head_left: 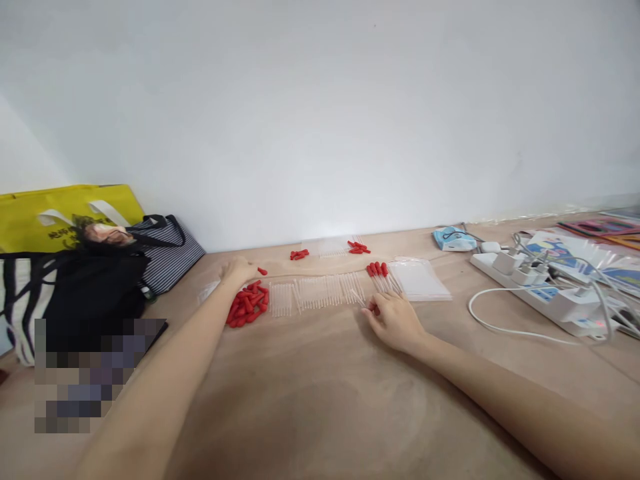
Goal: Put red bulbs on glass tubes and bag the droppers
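Observation:
My left hand [237,272] reaches past the far left side of a pile of red rubber dropper bulbs [249,305]. A single red bulb [263,271] lies just right of its fingers, which are too blurred to show a grip. My right hand [394,321] rests low on the table with its fingers curled together. Beside its fingertips lies a slanted clear tube [357,297]; what the fingers pinch is hidden. Just beyond are several droppers with red bulbs [377,269] on clear tubes. A row of thin clear tubes [320,291] stretches between the hands.
Clear plastic bags [420,279] lie beyond my right hand. Near the wall are two small red bulb groups [299,255] [359,247]. On the right, a power strip [540,293] trails white cables beside a blue mask [454,239]. Bags [173,250] crowd the left.

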{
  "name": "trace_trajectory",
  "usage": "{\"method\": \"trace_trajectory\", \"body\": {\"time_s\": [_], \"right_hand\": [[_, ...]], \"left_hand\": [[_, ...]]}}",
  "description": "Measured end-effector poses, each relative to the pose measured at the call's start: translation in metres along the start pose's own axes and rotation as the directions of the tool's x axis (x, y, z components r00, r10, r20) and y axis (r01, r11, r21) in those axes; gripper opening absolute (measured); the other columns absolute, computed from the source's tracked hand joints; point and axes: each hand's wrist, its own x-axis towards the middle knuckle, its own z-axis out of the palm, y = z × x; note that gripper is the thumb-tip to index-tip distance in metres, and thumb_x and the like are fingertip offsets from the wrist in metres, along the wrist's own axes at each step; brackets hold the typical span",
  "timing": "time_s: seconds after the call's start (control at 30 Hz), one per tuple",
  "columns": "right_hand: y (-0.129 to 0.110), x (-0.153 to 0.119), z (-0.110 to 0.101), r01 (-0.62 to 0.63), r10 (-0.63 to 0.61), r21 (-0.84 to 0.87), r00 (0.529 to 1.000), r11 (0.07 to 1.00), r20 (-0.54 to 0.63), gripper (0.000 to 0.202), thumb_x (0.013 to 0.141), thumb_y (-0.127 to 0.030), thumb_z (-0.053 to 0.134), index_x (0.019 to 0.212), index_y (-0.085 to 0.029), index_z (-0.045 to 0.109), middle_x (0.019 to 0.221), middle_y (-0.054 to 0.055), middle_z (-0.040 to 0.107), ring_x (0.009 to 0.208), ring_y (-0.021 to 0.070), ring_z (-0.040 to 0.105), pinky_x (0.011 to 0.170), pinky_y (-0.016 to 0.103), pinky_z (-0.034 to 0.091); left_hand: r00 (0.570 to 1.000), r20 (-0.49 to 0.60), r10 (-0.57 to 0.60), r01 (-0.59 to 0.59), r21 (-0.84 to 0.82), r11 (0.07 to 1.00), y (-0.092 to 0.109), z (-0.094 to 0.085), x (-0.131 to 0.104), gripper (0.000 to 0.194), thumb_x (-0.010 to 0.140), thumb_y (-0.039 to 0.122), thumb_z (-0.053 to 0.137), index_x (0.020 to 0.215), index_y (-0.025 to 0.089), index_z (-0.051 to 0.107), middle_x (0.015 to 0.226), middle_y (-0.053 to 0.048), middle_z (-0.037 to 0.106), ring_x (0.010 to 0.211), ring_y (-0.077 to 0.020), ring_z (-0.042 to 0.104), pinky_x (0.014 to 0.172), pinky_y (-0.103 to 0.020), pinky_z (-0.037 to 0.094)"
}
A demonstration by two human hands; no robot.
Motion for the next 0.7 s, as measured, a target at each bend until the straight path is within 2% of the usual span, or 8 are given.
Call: {"method": "trace_trajectory", "body": {"time_s": [0.1,0.17,0.2,0.3,0.4,0.53,0.6,0.7], "right_hand": [[0.001,0.001,0.003,0.041,-0.041,0.033,0.999,0.999,0.011,0.014,0.082,-0.027,0.044,0.074,-0.017,0.051,0.074,0.005,0.061,0.073,0.0189,0.052,0.068,0.031,0.032],[0.001,0.001,0.006,0.093,-0.095,0.069,0.995,0.993,0.022,0.012,0.082,-0.024,0.044,0.075,-0.017,0.051,0.074,0.005,0.060,0.074,0.0187,0.051,0.068,0.030,0.033],[0.001,0.001,0.007,0.128,-0.131,0.090,0.991,0.988,0.026,0.010,0.082,-0.023,0.045,0.076,-0.017,0.051,0.075,0.005,0.060,0.075,0.0184,0.050,0.068,0.030,0.034],[0.002,0.001,0.010,0.237,-0.243,0.146,0.970,0.960,0.023,0.007,0.081,-0.019,0.046,0.078,-0.017,0.052,0.078,0.005,0.059,0.078,0.0179,0.048,0.070,0.029,0.035],[0.003,0.000,0.011,0.287,-0.296,0.190,0.955,0.939,0.016,0.006,0.080,-0.018,0.047,0.078,-0.017,0.053,0.079,0.005,0.059,0.079,0.0179,0.046,0.071,0.029,0.035],[0.004,0.000,0.011,0.267,-0.282,0.266,0.959,0.926,0.019,0.003,0.078,-0.019,0.051,0.077,-0.017,0.053,0.076,0.003,0.058,0.076,0.0166,0.047,0.070,0.029,0.036],[0.004,0.002,0.012,0.230,-0.250,0.304,0.968,0.925,0.029,0.006,0.076,-0.023,0.054,0.077,-0.017,0.053,0.075,0.003,0.058,0.075,0.0161,0.047,0.069,0.028,0.036],[0.002,0.005,0.017,0.139,-0.167,0.336,0.985,0.932,0.055,0.013,0.073,-0.029,0.058,0.076,-0.017,0.054,0.074,0.003,0.057,0.073,0.0153,0.049,0.066,0.028,0.036]], "left_hand": [[0.985,0.113,0.128,-0.125,-0.033,0.992,0.017,-0.002,-0.033,0.037,0.080,0.040,0.038,0.069,0.017,0.065,0.054,-0.002,0.057,0.057,-0.0188,0.056,0.054,-0.026,0.039],[0.950,0.204,0.235,-0.226,-0.065,0.972,0.031,0.002,-0.062,0.029,0.079,0.037,0.044,0.067,0.018,0.062,0.057,0.000,0.058,0.055,-0.0146,0.054,0.052,-0.022,0.038],[0.917,0.257,0.305,-0.291,-0.092,0.952,0.038,0.005,-0.076,0.023,0.077,0.034,0.048,0.068,0.018,0.060,0.059,0.001,0.059,0.056,-0.0133,0.054,0.053,-0.021,0.038],[0.714,0.402,0.573,-0.568,-0.144,0.810,0.057,0.017,-0.112,0.017,0.079,0.028,0.048,0.068,0.017,0.055,0.060,0.001,0.059,0.058,-0.0141,0.053,0.054,-0.022,0.038],[0.624,0.332,0.707,-0.708,-0.143,0.692,0.065,0.030,-0.134,0.012,0.079,0.027,0.050,0.073,0.018,0.055,0.073,-0.001,0.060,0.069,-0.0167,0.055,0.062,-0.026,0.040],[0.674,0.119,0.729,-0.695,-0.231,0.681,0.053,0.044,-0.149,0.027,0.076,0.032,0.055,0.098,0.016,0.054,0.099,-0.007,0.057,0.089,-0.0194,0.054,0.078,-0.031,0.043],[0.705,0.068,0.706,-0.669,-0.268,0.694,0.043,0.049,-0.154,0.034,0.076,0.034,0.056,0.104,0.016,0.053,0.106,-0.008,0.055,0.095,-0.0203,0.053,0.082,-0.033,0.042],[0.722,0.044,0.691,-0.656,-0.273,0.703,0.034,0.054,-0.160,0.026,0.080,0.031,0.051,0.100,0.017,0.059,0.108,-0.008,0.056,0.097,-0.0209,0.053,0.084,-0.035,0.042]]}}
